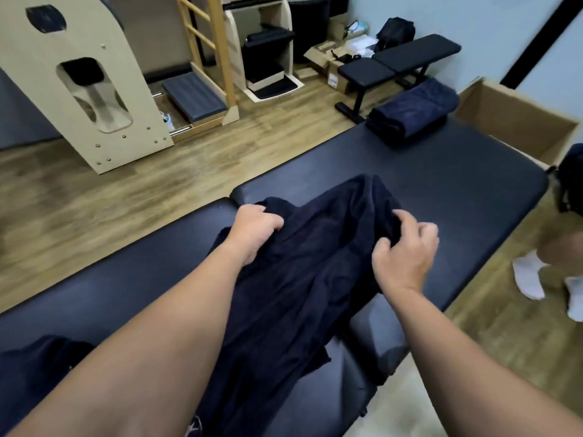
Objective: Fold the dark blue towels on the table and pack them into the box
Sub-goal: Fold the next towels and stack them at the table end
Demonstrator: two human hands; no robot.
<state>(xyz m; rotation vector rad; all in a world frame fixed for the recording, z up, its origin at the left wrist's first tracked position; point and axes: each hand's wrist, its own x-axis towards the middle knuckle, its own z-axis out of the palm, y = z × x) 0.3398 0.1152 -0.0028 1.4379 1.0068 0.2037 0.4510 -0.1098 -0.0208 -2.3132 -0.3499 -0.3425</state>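
A crumpled dark blue towel [303, 263] lies across the middle of the black padded table [457, 171] and hangs toward me over the near edge. My left hand [254, 230] grips a bunch of it on the left side. My right hand [407, 250] pinches its right edge with curled fingers. A stack of folded dark blue towels [410, 115] sits at the table's far end. The open cardboard box [517, 121] stands just past the far right corner. Another dark towel [38, 367] lies at the lower left.
A black workout bench [400, 61] stands beyond the table's far end. Wooden exercise equipment [79, 89] and small boxes fill the floor at the back. Another person's feet in white socks [530, 279] are on the floor to the right of the table.
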